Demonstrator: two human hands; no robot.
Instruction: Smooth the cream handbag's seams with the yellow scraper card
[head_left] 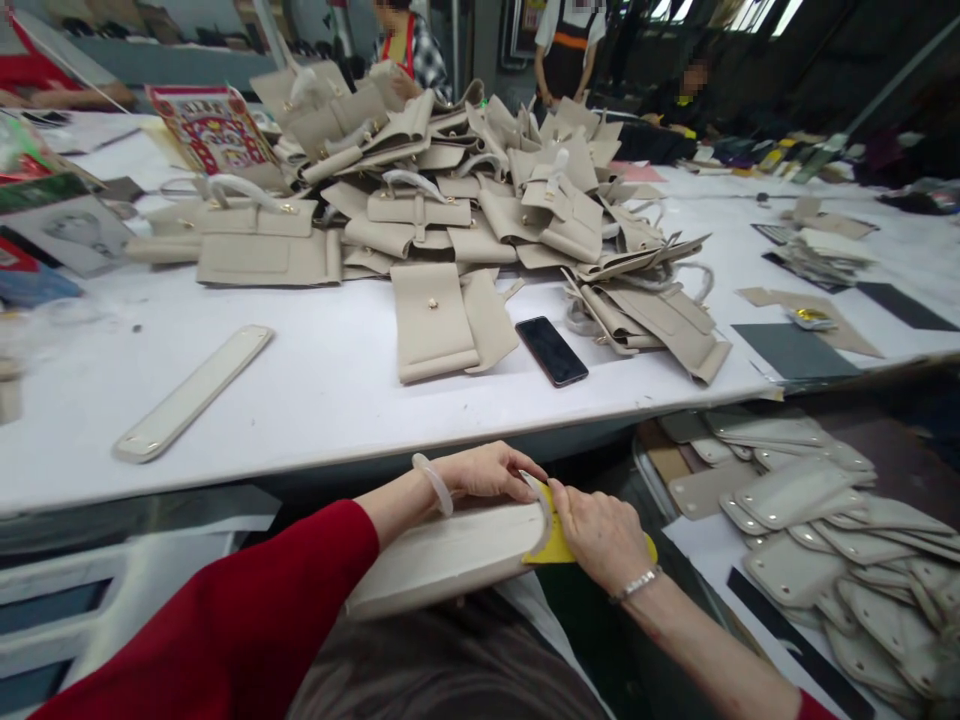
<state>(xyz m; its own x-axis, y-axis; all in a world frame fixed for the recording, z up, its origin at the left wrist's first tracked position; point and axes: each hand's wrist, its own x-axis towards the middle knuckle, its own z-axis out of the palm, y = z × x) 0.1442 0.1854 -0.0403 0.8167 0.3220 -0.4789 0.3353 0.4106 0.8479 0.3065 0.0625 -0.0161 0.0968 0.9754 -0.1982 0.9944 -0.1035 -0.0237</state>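
Below the table's front edge, my left hand (491,472) curls its fingers over the top edge of a long cream leather strip (442,557) lying across my lap. My right hand (600,533) presses a yellow tool or card (556,540) against the strip's rounded right end, with the fingers closed on it. A pale bangle sits on my left wrist and a metal bracelet on my right. My left sleeve is red.
A white table (322,390) carries a big heap of beige leather bags (480,190), a black phone (551,350) and another cream strip (193,392). Several cream cut pieces (825,530) are stacked low at the right. Other people stand at the far end.
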